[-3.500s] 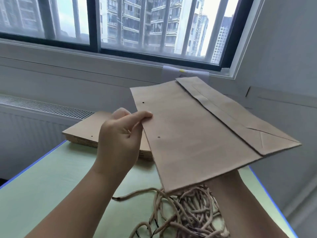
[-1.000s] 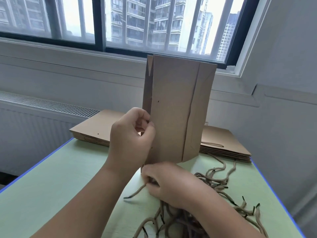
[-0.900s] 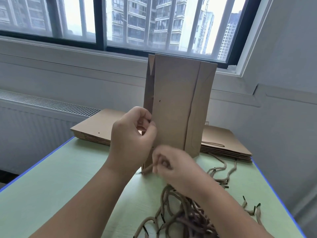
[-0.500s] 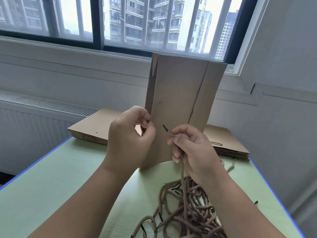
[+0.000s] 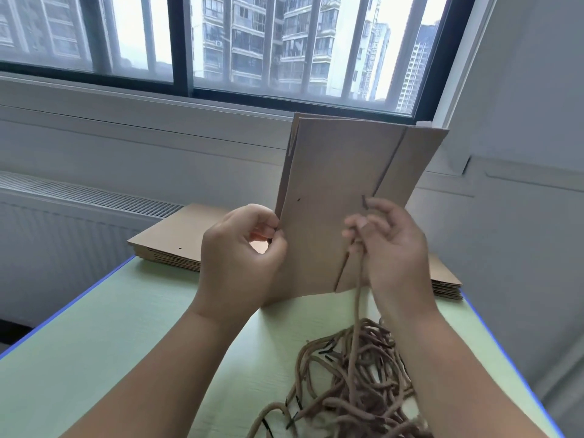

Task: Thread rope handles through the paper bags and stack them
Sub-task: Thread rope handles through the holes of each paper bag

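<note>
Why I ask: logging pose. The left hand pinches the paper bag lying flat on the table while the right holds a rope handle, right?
Not flat: the head view shows the paper bag upright on the table; the left hand pinches it while the right hand holds a rope handle.

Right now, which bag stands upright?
The bag that the left hand grips by its edge; the others lie flat in a left stack and a right stack behind it.
</note>
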The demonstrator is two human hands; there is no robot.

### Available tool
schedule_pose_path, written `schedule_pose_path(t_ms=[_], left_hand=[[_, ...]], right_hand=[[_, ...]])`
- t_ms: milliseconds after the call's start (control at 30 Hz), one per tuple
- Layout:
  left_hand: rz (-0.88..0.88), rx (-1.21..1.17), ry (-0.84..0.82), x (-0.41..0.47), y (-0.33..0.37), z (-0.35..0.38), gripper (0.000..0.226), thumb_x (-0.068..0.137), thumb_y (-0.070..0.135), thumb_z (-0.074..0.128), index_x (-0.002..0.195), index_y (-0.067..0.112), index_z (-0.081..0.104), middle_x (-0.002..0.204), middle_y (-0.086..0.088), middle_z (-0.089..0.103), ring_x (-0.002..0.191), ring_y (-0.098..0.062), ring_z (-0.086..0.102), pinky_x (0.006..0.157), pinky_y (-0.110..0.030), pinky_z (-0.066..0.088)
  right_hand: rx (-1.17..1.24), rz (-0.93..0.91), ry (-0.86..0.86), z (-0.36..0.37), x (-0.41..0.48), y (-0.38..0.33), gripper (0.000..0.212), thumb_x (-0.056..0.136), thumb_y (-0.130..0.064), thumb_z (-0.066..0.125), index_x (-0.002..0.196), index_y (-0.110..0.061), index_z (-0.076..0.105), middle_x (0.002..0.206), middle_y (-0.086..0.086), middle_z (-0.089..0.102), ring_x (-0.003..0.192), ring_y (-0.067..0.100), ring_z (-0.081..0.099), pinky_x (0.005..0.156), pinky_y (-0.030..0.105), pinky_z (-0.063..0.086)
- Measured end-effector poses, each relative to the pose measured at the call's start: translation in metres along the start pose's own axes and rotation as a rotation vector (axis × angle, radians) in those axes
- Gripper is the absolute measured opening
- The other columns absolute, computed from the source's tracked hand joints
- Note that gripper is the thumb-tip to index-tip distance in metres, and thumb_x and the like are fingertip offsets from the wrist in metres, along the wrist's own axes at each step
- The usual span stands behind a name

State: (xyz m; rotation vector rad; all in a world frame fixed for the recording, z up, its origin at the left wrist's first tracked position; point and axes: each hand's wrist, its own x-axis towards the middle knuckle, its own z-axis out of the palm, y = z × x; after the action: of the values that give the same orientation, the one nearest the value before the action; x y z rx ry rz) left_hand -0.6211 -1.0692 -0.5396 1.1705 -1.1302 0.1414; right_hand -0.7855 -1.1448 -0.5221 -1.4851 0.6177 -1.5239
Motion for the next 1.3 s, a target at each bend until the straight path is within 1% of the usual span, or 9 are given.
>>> schedule_pose_path(t_ms=[133, 267, 400, 533, 633, 767, 933, 1167, 1300], left_hand=[[-0.039, -0.015, -0.005, 0.0, 0.0, 0.0, 0.011, 0.076, 0.011, 0.068, 0.079, 0.022, 0.068, 0.076, 0.011, 0.067, 0.071, -0.011, 0.066, 0.07, -0.027, 0.058], [-0.046, -0.016, -0.008, 0.001, -0.001, 0.0, 0.011, 0.076, 0.012, 0.068, 0.08, 0.022, 0.069, 0.075, 0.01, 0.066, 0.071, -0.013, 0.065, 0.071, -0.026, 0.057], [-0.037, -0.005, 0.014, 0.002, -0.002, 0.001, 0.01, 0.078, 0.01, 0.07, 0.083, 0.019, 0.071, 0.074, 0.011, 0.067, 0.074, -0.012, 0.067, 0.074, -0.028, 0.059], [0.029, 0.061, 0.098, 0.006, -0.004, -0.004, 0.022, 0.079, -0.002, 0.076, 0.093, 0.015, 0.071, 0.084, 0.003, 0.068, 0.081, -0.015, 0.068, 0.08, -0.038, 0.06], [0.096, 0.129, 0.155, 0.008, -0.002, -0.007, 0.029, 0.078, -0.005, 0.077, 0.098, 0.016, 0.071, 0.088, 0.003, 0.068, 0.082, -0.017, 0.068, 0.081, -0.042, 0.059], [0.104, 0.168, 0.179, 0.009, -0.004, -0.01, 0.031, 0.078, -0.007, 0.077, 0.1, 0.014, 0.072, 0.088, 0.003, 0.067, 0.082, -0.017, 0.067, 0.081, -0.04, 0.058], [-0.196, -0.049, 0.158, 0.009, 0.005, -0.007, 0.039, 0.08, -0.005, 0.076, 0.086, 0.033, 0.067, 0.08, 0.01, 0.064, 0.068, -0.005, 0.062, 0.071, -0.022, 0.054], [-0.395, -0.35, 0.049, 0.008, 0.007, -0.003, 0.027, 0.085, -0.012, 0.069, 0.095, 0.013, 0.069, 0.069, 0.012, 0.063, 0.064, -0.006, 0.056, 0.065, -0.022, 0.051], [-0.152, -0.085, 0.002, 0.0, 0.011, -0.002, 0.021, 0.084, 0.0, 0.075, 0.082, 0.018, 0.065, 0.068, 0.01, 0.062, 0.064, -0.004, 0.053, 0.062, -0.015, 0.044]], right_hand=[[-0.227, -0.091, 0.178, -0.025, 0.029, 0.014, 0.01, 0.093, -0.019, 0.065, 0.088, -0.027, 0.066, 0.09, -0.001, 0.072, 0.083, 0.013, 0.065, 0.081, 0.032, 0.051], [-0.321, -0.016, 0.211, -0.046, 0.041, 0.027, 0.015, 0.095, -0.026, 0.066, 0.082, -0.033, 0.069, 0.146, 0.001, 0.052, 0.132, 0.013, 0.052, 0.106, 0.029, 0.037], [-0.15, 0.097, 0.037, -0.05, 0.041, 0.041, 0.025, 0.094, -0.023, 0.066, 0.074, -0.037, 0.072, 0.083, -0.016, 0.066, 0.083, 0.008, 0.058, 0.087, 0.038, 0.041], [-0.201, 0.057, 0.028, -0.044, 0.034, 0.046, 0.027, 0.096, -0.02, 0.065, 0.073, -0.034, 0.069, 0.069, -0.012, 0.057, 0.07, 0.013, 0.049, 0.069, 0.033, 0.041], [-0.191, 0.016, 0.019, -0.038, 0.028, 0.046, 0.032, 0.099, -0.012, 0.061, 0.073, -0.029, 0.067, 0.071, -0.002, 0.055, 0.068, 0.015, 0.047, 0.062, 0.031, 0.04], [-0.216, -0.02, 0.026, -0.035, 0.022, 0.047, 0.013, 0.089, -0.029, 0.061, 0.078, -0.026, 0.067, 0.077, 0.003, 0.057, 0.073, 0.017, 0.049, 0.068, 0.032, 0.041], [-0.269, -0.051, 0.03, -0.035, 0.021, 0.051, 0.013, 0.087, -0.034, 0.058, 0.08, -0.027, 0.066, 0.08, 0.005, 0.057, 0.077, 0.02, 0.049, 0.074, 0.036, 0.04], [-0.294, -0.063, 0.048, -0.04, 0.02, 0.051, 0.014, 0.089, -0.033, 0.057, 0.08, -0.025, 0.064, 0.078, 0.001, 0.051, 0.074, 0.018, 0.044, 0.071, 0.034, 0.037], [-0.286, -0.067, 0.04, -0.037, 0.018, 0.053, 0.013, 0.089, -0.032, 0.058, 0.082, -0.025, 0.065, 0.075, -0.002, 0.049, 0.072, 0.016, 0.042, 0.069, 0.033, 0.034]])
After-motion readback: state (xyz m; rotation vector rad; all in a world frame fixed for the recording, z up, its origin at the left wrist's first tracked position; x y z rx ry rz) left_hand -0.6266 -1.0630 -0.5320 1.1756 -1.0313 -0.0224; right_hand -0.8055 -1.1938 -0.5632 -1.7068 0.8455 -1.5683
